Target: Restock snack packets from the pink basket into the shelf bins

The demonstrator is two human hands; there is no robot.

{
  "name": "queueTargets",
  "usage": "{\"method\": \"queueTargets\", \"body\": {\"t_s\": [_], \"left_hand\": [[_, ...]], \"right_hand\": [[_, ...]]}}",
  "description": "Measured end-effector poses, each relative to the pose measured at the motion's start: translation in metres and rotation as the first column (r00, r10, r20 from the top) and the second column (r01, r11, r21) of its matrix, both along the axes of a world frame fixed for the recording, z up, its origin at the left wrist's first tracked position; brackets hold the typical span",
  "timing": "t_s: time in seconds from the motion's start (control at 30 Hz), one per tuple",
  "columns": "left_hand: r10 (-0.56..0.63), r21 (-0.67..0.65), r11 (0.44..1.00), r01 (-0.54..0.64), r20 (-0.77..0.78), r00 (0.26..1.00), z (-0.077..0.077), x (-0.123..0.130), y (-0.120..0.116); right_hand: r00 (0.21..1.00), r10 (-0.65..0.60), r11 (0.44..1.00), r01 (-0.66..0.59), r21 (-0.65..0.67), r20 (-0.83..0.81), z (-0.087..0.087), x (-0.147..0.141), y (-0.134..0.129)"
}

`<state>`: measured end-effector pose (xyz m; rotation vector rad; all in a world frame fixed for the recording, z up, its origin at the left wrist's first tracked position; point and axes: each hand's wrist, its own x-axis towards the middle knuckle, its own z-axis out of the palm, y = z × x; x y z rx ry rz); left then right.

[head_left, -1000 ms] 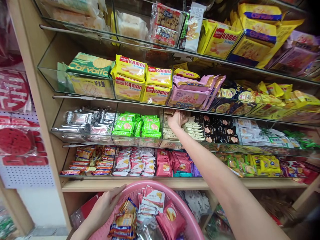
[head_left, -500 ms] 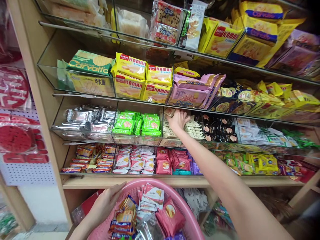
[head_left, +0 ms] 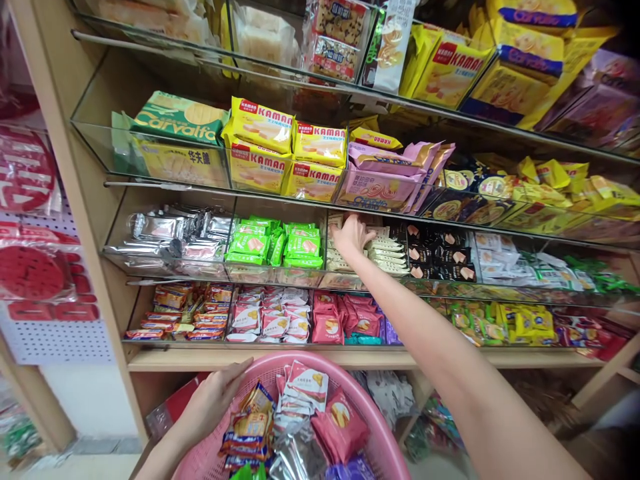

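Observation:
My right hand (head_left: pixel 352 237) reaches into a shelf compartment of cream-coloured snack packets (head_left: pixel 387 253). Its thumb and one outer finger stand apart, while the other fingertips are hidden behind the hand; no packet has been lifted clear. My left hand (head_left: pixel 218 395) is closed on the rim of a pink plastic basket (head_left: pixel 385 420) below the shelves. Inside the basket lie orange-and-blue packets (head_left: pixel 249 430), white-and-pink packets (head_left: pixel 303 388), red packets (head_left: pixel 341 427), silver packets (head_left: pixel 300 453) and a purple packet (head_left: pixel 354 468). A bit of green wrapper shows at the bottom edge.
Green packets (head_left: pixel 250 241) lie left of my right hand, black packets (head_left: pixel 440 253) to its right. A glass shelf with yellow KAMAN packs (head_left: pixel 320 143) runs just above it. Clear dividers and front panels edge the compartments. A wooden ledge (head_left: pixel 450 359) lies behind the basket.
My right hand's fingers, spread over the cream packets before, have dipped farther down and are mostly hidden. My left hand stays on the basket rim, and more of the purple and green wrappers shows.

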<state>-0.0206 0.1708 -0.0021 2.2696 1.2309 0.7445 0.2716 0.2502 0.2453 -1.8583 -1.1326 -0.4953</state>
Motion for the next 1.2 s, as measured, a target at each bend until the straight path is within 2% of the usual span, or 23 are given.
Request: {"method": "queueTargets", "body": {"t_s": [0.17, 0.27, 0.4, 0.53, 0.6, 0.67, 0.73, 0.83, 0.9, 0.97, 1.07, 1.2], "left_hand": [[-0.001, -0.002, 1.000, 0.001, -0.004, 1.000, -0.001, 0.000, 0.001], [0.000, -0.008, 1.000, -0.001, -0.011, 1.000, 0.001, 0.000, -0.001], [0.002, -0.016, 1.000, -0.003, -0.019, 1.000, 0.006, 0.002, -0.005], [-0.005, -0.021, 1.000, 0.005, -0.025, 1.000, 0.009, 0.004, -0.006], [-0.013, -0.020, 1.000, 0.012, -0.026, 1.000, 0.008, 0.005, -0.005], [-0.021, -0.019, 1.000, 0.020, -0.019, 1.000, 0.007, 0.004, -0.004], [-0.022, -0.021, 1.000, 0.022, -0.006, 1.000, 0.007, 0.004, -0.003], [-0.027, -0.015, 1.000, 0.027, 0.011, 1.000, 0.007, 0.005, 0.000], [-0.043, -0.007, 0.999, 0.043, 0.019, 0.999, 0.008, 0.007, 0.001], [-0.061, -0.012, 0.998, 0.061, 0.037, 0.997, 0.009, 0.009, 0.001], [-0.079, -0.024, 0.996, 0.081, 0.067, 0.995, 0.008, 0.012, 0.001], [-0.075, 0.003, 0.997, 0.075, 0.060, 0.995, 0.005, 0.013, 0.002]], "right_hand": [[0.999, 0.016, 1.000, -0.017, -0.024, -0.050, 0.001, -0.003, -0.001], [0.990, 0.049, 0.999, -0.048, 0.015, -0.130, 0.001, -0.003, -0.002], [0.961, 0.135, 0.975, -0.086, 0.203, -0.241, 0.001, -0.001, -0.007], [0.924, 0.260, 0.919, -0.149, 0.364, -0.279, -0.003, 0.001, -0.017], [0.882, 0.360, 0.877, -0.209, 0.433, -0.304, -0.007, 0.002, -0.026], [0.786, 0.516, 0.806, -0.310, 0.504, -0.342, -0.014, 0.003, -0.042], [0.641, 0.671, 0.712, -0.415, 0.566, -0.374, -0.024, 0.001, -0.066], [0.440, 0.794, 0.608, -0.577, 0.545, -0.420, -0.047, -0.006, -0.116], [0.305, 0.768, 0.574, -0.717, 0.395, -0.562, -0.068, -0.016, -0.151], [0.145, 0.672, 0.444, -0.864, 0.239, -0.726, -0.093, -0.030, -0.180], [-0.034, 0.523, 0.261, -0.945, 0.198, -0.852, -0.132, -0.054, -0.207], [-0.112, 0.432, 0.106, -0.979, 0.173, -0.895, -0.175, -0.083, -0.223]]}}
